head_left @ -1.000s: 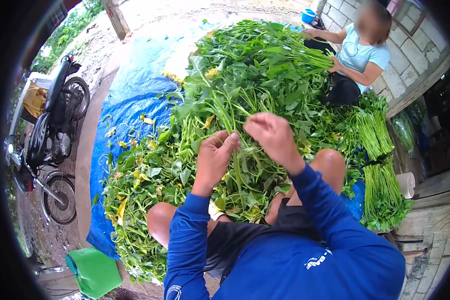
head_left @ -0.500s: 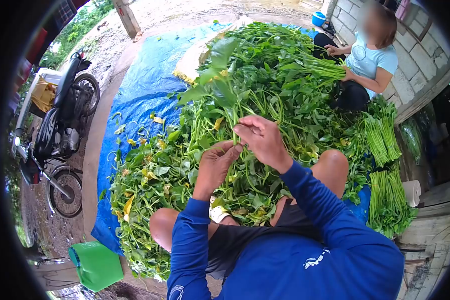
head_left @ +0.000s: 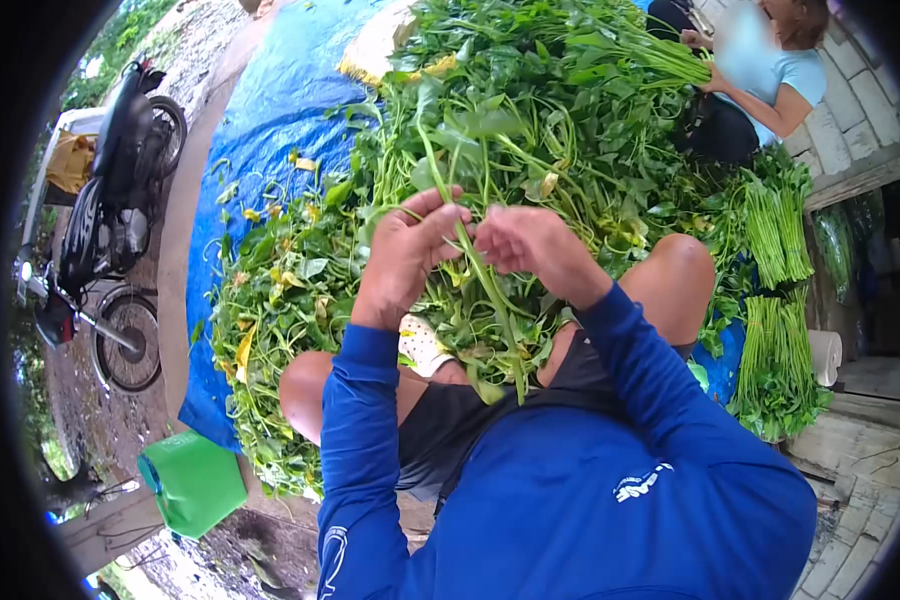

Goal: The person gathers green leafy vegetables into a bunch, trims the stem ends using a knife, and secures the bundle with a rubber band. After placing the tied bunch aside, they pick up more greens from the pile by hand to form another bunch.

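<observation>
A long water spinach stem (head_left: 483, 275) slants between my hands, its lower end hanging over my lap. My left hand (head_left: 410, 250) is closed round it, thumb and fingers pinching the upper part. Close on the other side is my right hand (head_left: 545, 252), with its fingers curled together and slightly blurred; what they hold, if anything, is hidden. Beneath and beyond both hands spreads a big heap of loose water spinach (head_left: 590, 180), with some yellowed leaves in it.
A blue tarp (head_left: 270, 130) lies under the heap. At the right are stacked stem bundles (head_left: 775, 345) and a white roll (head_left: 825, 358). Another person (head_left: 770, 80) sits at the upper right, holding a bunch of stems. A motorcycle (head_left: 120, 230) and green container (head_left: 195, 482) are at left.
My view has tilted down slightly. The hands have moved apart, and the stem that stood upright between them now slants down toward my lap.
</observation>
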`<act>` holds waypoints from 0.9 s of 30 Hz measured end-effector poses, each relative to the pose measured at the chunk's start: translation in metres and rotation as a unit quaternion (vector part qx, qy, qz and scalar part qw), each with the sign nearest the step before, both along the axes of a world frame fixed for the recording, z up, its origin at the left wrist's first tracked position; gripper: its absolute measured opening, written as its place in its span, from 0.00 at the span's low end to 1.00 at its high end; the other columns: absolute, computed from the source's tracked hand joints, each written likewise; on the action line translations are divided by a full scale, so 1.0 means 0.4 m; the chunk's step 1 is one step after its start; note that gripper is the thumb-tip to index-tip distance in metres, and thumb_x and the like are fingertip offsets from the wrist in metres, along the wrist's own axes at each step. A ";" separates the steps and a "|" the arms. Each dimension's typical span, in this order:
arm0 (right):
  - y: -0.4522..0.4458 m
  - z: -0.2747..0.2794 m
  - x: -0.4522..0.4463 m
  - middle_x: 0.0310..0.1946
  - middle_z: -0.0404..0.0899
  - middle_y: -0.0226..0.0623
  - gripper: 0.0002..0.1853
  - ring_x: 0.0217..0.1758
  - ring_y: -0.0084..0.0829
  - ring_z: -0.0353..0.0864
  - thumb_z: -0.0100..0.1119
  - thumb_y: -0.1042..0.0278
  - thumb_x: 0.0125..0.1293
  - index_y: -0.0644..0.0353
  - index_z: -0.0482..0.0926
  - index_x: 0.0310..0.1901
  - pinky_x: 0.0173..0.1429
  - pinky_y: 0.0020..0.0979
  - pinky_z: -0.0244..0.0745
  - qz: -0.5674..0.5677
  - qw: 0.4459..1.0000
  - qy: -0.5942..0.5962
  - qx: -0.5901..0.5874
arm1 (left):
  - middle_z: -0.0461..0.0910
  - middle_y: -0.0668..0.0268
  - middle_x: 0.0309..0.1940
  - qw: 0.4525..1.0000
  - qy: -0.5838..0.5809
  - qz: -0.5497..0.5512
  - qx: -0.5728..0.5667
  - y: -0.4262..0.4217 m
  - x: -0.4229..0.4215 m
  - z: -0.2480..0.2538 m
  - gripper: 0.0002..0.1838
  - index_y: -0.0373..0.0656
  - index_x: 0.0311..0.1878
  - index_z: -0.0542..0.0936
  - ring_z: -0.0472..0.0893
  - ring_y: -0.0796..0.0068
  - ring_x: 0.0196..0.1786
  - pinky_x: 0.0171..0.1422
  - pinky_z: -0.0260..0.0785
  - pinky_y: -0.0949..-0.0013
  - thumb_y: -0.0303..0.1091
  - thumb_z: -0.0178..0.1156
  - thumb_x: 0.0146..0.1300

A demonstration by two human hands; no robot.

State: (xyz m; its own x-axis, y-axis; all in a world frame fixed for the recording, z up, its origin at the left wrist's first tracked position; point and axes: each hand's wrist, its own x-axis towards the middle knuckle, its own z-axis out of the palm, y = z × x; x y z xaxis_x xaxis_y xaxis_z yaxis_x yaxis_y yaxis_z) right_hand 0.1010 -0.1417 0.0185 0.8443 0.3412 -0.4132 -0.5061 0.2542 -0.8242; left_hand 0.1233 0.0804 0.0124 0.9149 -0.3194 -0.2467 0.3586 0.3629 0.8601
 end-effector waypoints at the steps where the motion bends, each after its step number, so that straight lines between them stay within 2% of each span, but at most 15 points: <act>1: 0.001 -0.019 -0.027 0.38 0.89 0.25 0.16 0.38 0.18 0.84 0.63 0.53 0.82 0.58 0.87 0.52 0.48 0.24 0.79 0.033 0.999 -0.025 -0.025 | 0.90 0.61 0.48 1.000 -0.011 0.022 -0.013 0.003 0.009 -0.009 0.20 0.35 0.67 0.81 0.90 0.75 0.45 0.42 0.87 0.78 0.33 0.68 0.77; 3: 0.014 -0.039 -0.046 0.38 0.88 0.22 0.13 0.39 0.13 0.82 0.66 0.60 0.80 0.59 0.88 0.56 0.45 0.19 0.75 0.093 0.991 -0.084 -0.049 | 0.90 0.61 0.49 0.997 -0.022 0.067 -0.031 0.008 0.031 -0.010 0.19 0.36 0.65 0.82 0.91 0.75 0.46 0.43 0.87 0.77 0.35 0.68 0.77; 4: 0.018 -0.042 -0.050 0.38 0.87 0.21 0.13 0.38 0.13 0.81 0.66 0.61 0.80 0.60 0.88 0.57 0.45 0.19 0.75 0.102 0.988 -0.099 -0.053 | 0.90 0.60 0.49 0.995 -0.020 0.085 -0.040 0.003 0.028 -0.011 0.18 0.36 0.64 0.82 0.91 0.74 0.46 0.43 0.87 0.77 0.35 0.68 0.78; 6: 0.018 -0.044 -0.029 0.38 0.87 0.21 0.13 0.38 0.12 0.80 0.67 0.62 0.79 0.60 0.88 0.57 0.44 0.18 0.74 0.116 0.983 -0.128 -0.065 | 0.90 0.59 0.49 0.991 0.030 0.126 -0.045 -0.013 0.019 0.008 0.19 0.39 0.58 0.84 0.90 0.76 0.45 0.47 0.88 0.74 0.46 0.68 0.78; 8: 0.027 -0.064 -0.005 0.39 0.86 0.21 0.15 0.38 0.12 0.79 0.66 0.60 0.80 0.63 0.88 0.57 0.44 0.20 0.74 0.082 0.987 -0.131 -0.047 | 0.91 0.63 0.46 0.995 0.041 0.091 0.018 -0.013 0.003 0.000 0.20 0.40 0.55 0.86 0.90 0.78 0.43 0.45 0.85 0.76 0.49 0.67 0.79; 10: 0.035 -0.085 0.017 0.39 0.86 0.22 0.16 0.38 0.13 0.79 0.66 0.59 0.80 0.63 0.88 0.57 0.43 0.20 0.74 0.094 0.981 -0.161 -0.044 | 0.92 0.64 0.44 0.990 -0.033 0.062 0.125 -0.010 0.009 -0.027 0.20 0.41 0.54 0.87 0.89 0.79 0.42 0.42 0.81 0.77 0.51 0.67 0.79; 11: 0.036 -0.095 0.011 0.38 0.86 0.23 0.16 0.37 0.13 0.79 0.65 0.58 0.81 0.63 0.88 0.56 0.42 0.21 0.75 0.060 0.986 -0.148 -0.057 | 0.92 0.65 0.42 0.981 -0.068 0.048 0.177 -0.008 0.010 -0.043 0.20 0.41 0.54 0.88 0.89 0.80 0.41 0.40 0.80 0.78 0.51 0.67 0.79; 13: 0.052 -0.066 -0.004 0.38 0.86 0.24 0.16 0.37 0.15 0.80 0.64 0.57 0.82 0.63 0.88 0.55 0.41 0.22 0.75 -0.005 0.989 -0.121 -0.082 | 0.93 0.65 0.44 0.981 -0.040 0.095 0.164 -0.003 0.012 -0.031 0.20 0.42 0.55 0.88 0.89 0.82 0.41 0.37 0.75 0.80 0.51 0.68 0.78; 14: 0.041 -0.076 -0.005 0.38 0.86 0.26 0.17 0.37 0.16 0.80 0.64 0.55 0.82 0.63 0.88 0.54 0.41 0.23 0.76 0.018 0.987 -0.100 -0.121 | 0.93 0.64 0.44 0.980 -0.029 0.120 0.158 0.004 0.016 -0.018 0.20 0.42 0.56 0.88 0.89 0.83 0.40 0.36 0.73 0.81 0.50 0.69 0.78; 16: -0.010 -0.075 -0.007 0.39 0.88 0.29 0.20 0.37 0.17 0.82 0.63 0.51 0.82 0.62 0.88 0.53 0.41 0.24 0.79 0.063 0.976 -0.063 -0.200 | 0.93 0.64 0.42 0.980 -0.028 0.151 0.130 0.022 0.023 -0.007 0.19 0.41 0.56 0.88 0.91 0.79 0.40 0.34 0.77 0.81 0.48 0.69 0.78; 18: -0.019 -0.051 -0.044 0.37 0.88 0.30 0.23 0.35 0.20 0.84 0.63 0.47 0.81 0.62 0.88 0.54 0.43 0.26 0.82 0.119 0.982 0.034 -0.146 | 0.93 0.63 0.42 0.980 -0.029 0.161 0.112 0.037 0.024 -0.007 0.19 0.40 0.57 0.87 0.92 0.78 0.41 0.34 0.79 0.82 0.47 0.69 0.78; 19: -0.011 -0.049 -0.061 0.35 0.88 0.29 0.23 0.33 0.20 0.84 0.64 0.46 0.80 0.61 0.88 0.54 0.42 0.27 0.82 0.132 0.982 0.083 -0.107 | 0.93 0.61 0.43 0.980 -0.036 0.163 0.112 0.040 0.026 -0.009 0.19 0.39 0.56 0.87 0.92 0.76 0.41 0.40 0.85 0.76 0.48 0.67 0.79; 20: -0.007 -0.049 -0.074 0.34 0.88 0.28 0.23 0.32 0.20 0.83 0.65 0.45 0.79 0.61 0.88 0.53 0.42 0.28 0.83 0.143 0.979 0.130 -0.068 | 0.93 0.61 0.43 0.979 -0.040 0.167 0.108 0.042 0.027 -0.013 0.19 0.39 0.56 0.87 0.92 0.76 0.41 0.41 0.85 0.76 0.48 0.67 0.80; 24: -0.007 -0.107 -0.090 0.39 0.88 0.27 0.18 0.42 0.21 0.87 0.65 0.54 0.80 0.60 0.87 0.58 0.46 0.30 0.84 0.130 0.967 0.192 0.101 | 0.93 0.60 0.43 0.976 -0.055 0.187 0.097 0.051 0.032 -0.015 0.20 0.38 0.57 0.86 0.92 0.75 0.42 0.41 0.85 0.75 0.48 0.65 0.81; 27: -0.001 -0.102 -0.095 0.41 0.87 0.28 0.17 0.44 0.24 0.88 0.63 0.58 0.80 0.63 0.84 0.60 0.49 0.34 0.88 0.095 0.955 0.232 0.158 | 0.92 0.60 0.44 0.975 -0.058 0.205 0.067 0.057 0.036 -0.015 0.20 0.38 0.59 0.86 0.92 0.74 0.43 0.42 0.86 0.75 0.47 0.64 0.82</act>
State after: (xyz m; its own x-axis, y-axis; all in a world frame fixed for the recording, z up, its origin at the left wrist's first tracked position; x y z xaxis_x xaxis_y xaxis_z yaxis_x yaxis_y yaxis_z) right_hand 0.0629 -0.1420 -0.0224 0.5054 0.6395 -0.5793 -0.8601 0.3198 -0.3973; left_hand 0.1378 0.1032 0.0063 0.9830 0.1068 -0.1491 0.1051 0.3379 0.9353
